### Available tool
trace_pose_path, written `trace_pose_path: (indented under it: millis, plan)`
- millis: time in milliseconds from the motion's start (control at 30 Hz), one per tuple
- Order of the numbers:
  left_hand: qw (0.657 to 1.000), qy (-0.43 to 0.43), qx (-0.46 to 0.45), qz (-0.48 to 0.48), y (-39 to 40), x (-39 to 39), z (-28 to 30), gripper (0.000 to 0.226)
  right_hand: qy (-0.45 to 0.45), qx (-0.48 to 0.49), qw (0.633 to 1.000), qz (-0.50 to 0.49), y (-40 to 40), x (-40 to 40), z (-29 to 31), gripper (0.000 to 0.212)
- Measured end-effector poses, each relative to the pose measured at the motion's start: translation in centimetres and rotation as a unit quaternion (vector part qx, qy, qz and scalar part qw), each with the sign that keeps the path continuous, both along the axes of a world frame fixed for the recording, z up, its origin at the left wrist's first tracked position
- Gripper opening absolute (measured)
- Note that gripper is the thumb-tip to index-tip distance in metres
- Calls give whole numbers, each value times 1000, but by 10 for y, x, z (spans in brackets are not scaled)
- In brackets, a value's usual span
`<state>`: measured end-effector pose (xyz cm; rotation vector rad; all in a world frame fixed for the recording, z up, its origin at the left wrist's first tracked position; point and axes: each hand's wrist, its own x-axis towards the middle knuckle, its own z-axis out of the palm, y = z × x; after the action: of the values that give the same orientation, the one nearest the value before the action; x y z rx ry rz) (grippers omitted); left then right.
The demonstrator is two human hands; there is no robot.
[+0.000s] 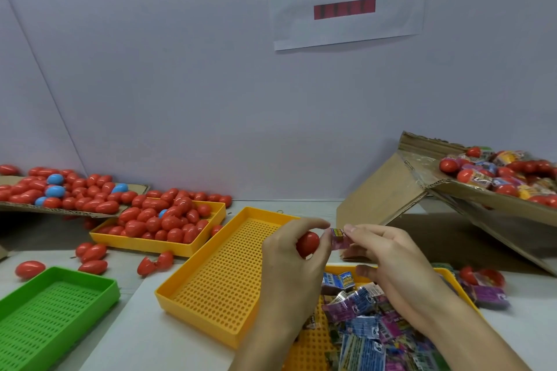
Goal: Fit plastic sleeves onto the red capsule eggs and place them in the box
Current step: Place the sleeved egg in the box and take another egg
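The left hand point(289, 253) grips one red egg point(308, 244), and the right hand point(388, 253) pinches a plastic sleeve point(340, 238) just beside it — not on yet. The box point(388, 190) on the right already holds many wrapped eggs. Lots of bare eggs point(162, 220) wait on the left — plenty of work is left.

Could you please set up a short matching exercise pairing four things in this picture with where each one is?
Things:
1. red egg
2. single sleeve
3. green tray
4. sleeved eggs

Places:
A. in the cardboard box at far right
B. gripped by the left hand
C. at lower left, nothing in it
D. pinched by the right hand

Pairs: 1-B, 2-D, 3-C, 4-A
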<state>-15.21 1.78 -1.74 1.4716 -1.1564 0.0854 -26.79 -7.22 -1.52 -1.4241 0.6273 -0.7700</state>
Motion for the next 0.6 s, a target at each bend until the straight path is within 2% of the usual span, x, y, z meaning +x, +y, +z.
trace_pose_path:
  millis: [67, 133, 200, 267, 367, 467, 600]
  plan:
    - [998, 55, 26, -11, 1, -1, 2, 7, 0, -5, 1000, 5, 0, 0, 1, 26]
    - [986, 151, 53, -44, 0, -2, 3, 4, -4, -6, 1000, 1, 0, 0, 1, 29]
    - [959, 259, 77, -90, 0, -2, 4, 15, -15, -9, 1000, 4, 0, 0, 2, 27]
    - [935, 316, 99, -123, 0, 0, 5, 25, -32, -12, 999, 4, 0, -1, 2, 27]
    - [919, 338, 124, -162, 0, 1, 4, 30, -43, -11, 999, -7, -1, -2, 2, 31]
    - [909, 355, 129, -174, 1, 1, 3, 12, -39, -16, 999, -9, 0, -2, 3, 43]
    - [927, 322, 133, -139, 1, 1, 1, 9, -42, -19, 999, -2, 2, -1, 4, 38]
